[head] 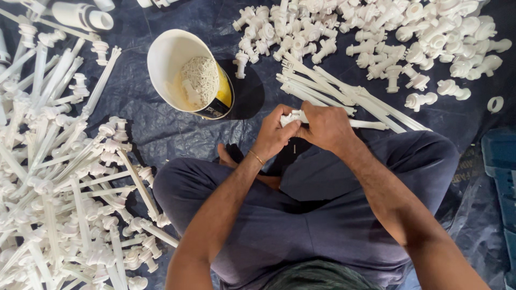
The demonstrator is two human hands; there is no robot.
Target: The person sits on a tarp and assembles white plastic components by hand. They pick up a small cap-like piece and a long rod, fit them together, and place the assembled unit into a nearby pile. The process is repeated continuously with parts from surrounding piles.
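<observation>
Just below the tipped white plastic bucket, left hand and right hand are both gripping one long white plastic rod (fitting end hidden by fingers); loose white rods are lying right of the bucket.

A dark blue plastic sheet, creased and glinting under soft light, covers the floor, with a blue crate at its right edge.

Both forearms reached forward over the crossed legs; the left hand and right hand met above them, fingers curled closed, touching.
</observation>
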